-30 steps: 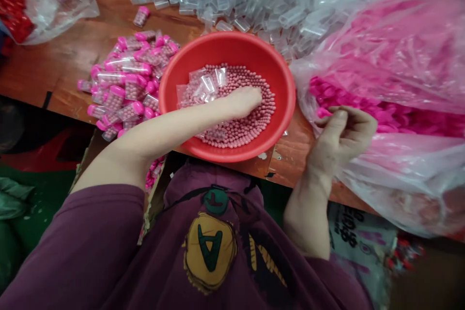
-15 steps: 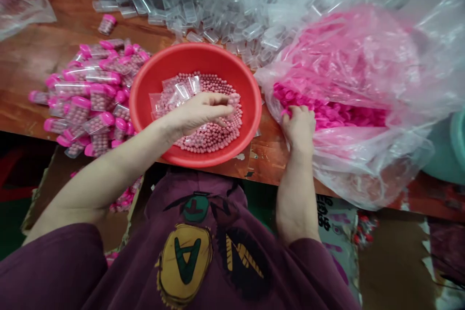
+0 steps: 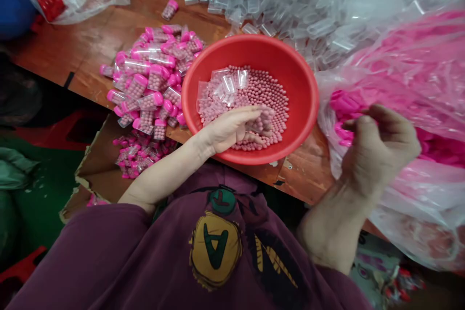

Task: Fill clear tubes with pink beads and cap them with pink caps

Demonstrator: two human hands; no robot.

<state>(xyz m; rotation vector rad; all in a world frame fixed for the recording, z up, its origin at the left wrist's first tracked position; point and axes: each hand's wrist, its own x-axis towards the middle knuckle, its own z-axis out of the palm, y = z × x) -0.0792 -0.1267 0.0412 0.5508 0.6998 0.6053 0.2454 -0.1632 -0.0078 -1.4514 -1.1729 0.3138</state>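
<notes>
Vial (image 3: pixel 263 117), clamped in left hand (image 3: pixel 227 131) over the red bowl (image 3: pixel 303 82), wants holding mouth-up; right hand (image 3: pixel 381 147) beside the bowl curls, contents unclear.

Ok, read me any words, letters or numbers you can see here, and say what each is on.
"A": green letter on the yellow badge of the purple shirt.
Red T-like mark, unsure, on the green patch above it.
Printed bag, lower right: too blurred to read.
Nothing readable on the red bowl, the vial in the left hand, or the bag of pink caps by the right hand.
</notes>
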